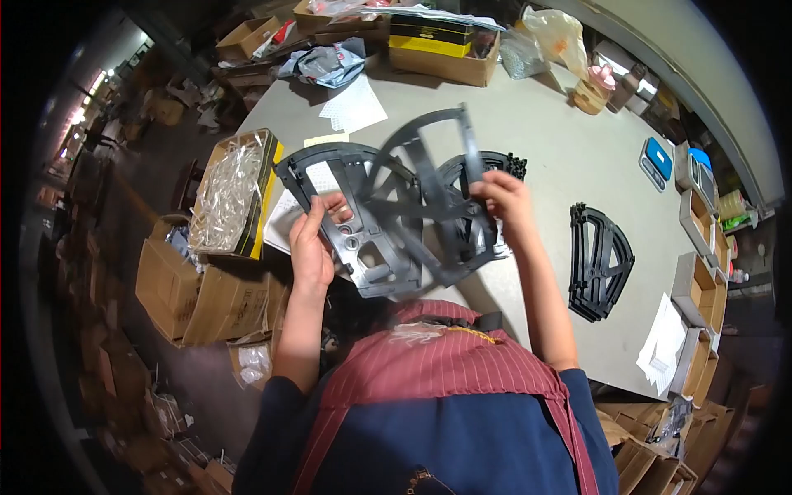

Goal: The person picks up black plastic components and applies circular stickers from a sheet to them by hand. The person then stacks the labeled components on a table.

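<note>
Black panel (360, 211) above near edge of worktop (561, 153); left hand (312, 247) clamped on its left side. Black frame (441, 208), motion-blurred, above same edge; right hand (507, 202) clamped on its right bar. Hands apart. Panel–frame contact: cannot tell. Containers: worktop's left edge, yellow-edged box (268, 206) full of clear plastic strips (227, 194); far edge, cardboard box (437, 69) holding black-and-yellow carton (429, 43); far right, pink-lidded jar (589, 99). Printed sheet (356, 104) toward worktop's far left; marks too small to read.
</note>
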The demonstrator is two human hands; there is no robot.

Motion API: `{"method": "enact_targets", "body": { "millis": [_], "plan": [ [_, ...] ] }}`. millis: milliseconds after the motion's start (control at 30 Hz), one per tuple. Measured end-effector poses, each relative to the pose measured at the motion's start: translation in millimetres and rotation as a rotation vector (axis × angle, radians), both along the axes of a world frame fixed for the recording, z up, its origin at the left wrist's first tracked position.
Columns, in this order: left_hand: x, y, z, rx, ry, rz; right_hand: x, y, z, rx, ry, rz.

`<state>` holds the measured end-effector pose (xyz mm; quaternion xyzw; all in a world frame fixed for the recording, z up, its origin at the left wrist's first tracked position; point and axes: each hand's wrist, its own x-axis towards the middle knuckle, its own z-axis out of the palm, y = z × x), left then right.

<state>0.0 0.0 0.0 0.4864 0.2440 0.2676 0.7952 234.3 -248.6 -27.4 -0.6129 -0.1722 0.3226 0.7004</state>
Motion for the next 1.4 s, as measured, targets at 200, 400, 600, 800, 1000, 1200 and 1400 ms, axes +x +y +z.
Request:
{"method": "enact_targets", "body": {
  "millis": [200, 400, 600, 800, 1000, 1200, 1400],
  "plan": [
    [0, -12, 19, 0.062, 0.12, 0.032, -14, -3, 71, 0.149, -0.227, -0.152],
    [32, -56, 11, 0.48, 0.28, -0.166, -94, 54, 61, -0.04, -0.394, 0.222],
    [20, -74, 21, 0.837, 0.127, 0.125, -106, 54, 71, -0.023, -0.177, 0.29],
    [26, -84, 25, 0.829, -0.062, 0.179, -111, 55, 74, -0.009, -0.537, 0.148],
    [27, -86, 25, 0.741, 0.065, 0.001, -128, 33, 100, -0.12, -0.976, 0.227],
    [39, -110, 35, 0.736, -0.114, -0.006, -119, 13, 74, -0.038, -0.893, 0.026],
    [50, -114, 40, 0.659, -0.202, -0.108, -112, -1, 69, 0.106, -0.595, -0.072]
  ]
}}
